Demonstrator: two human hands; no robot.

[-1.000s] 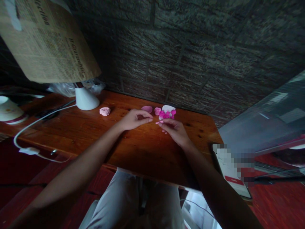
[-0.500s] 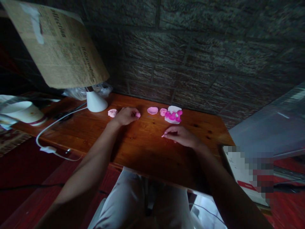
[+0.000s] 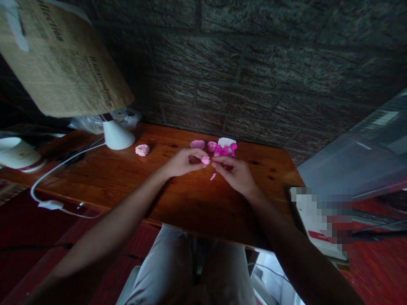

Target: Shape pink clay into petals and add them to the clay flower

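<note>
My left hand (image 3: pixel 182 163) pinches a small crumpled lump of pink modelling clay (image 3: pixel 206 160) between thumb and fingertips, above the wooden table. Close on its right is my right hand (image 3: pixel 237 173), thumb and index finger drawn together at the lump's edge; what lies between them is too small to make out. Below those fingertips, a thin pink strip (image 3: pixel 213 176) appears to lie on the table. Behind the hands are a shallow pink oval piece (image 3: pixel 197 144), a round pink piece (image 3: pixel 212 146) and bright magenta shapes (image 3: pixel 225 150) against a white piece (image 3: pixel 227 142).
A larger pink clay lump (image 3: pixel 142 150) rests on the wooden table (image 3: pixel 190 203) near the lamp (image 3: pixel 118 135). The lamp's white cord (image 3: pixel 51 205) runs over the front edge. A paper cup (image 3: pixel 19 154) stands far left; a brick wall (image 3: pixel 216 97) rises behind.
My left hand has moved right with the clay lump, away from the larger lump. My right hand has lifted off the pink strip and come up to the lump. The view has shifted slightly right.
</note>
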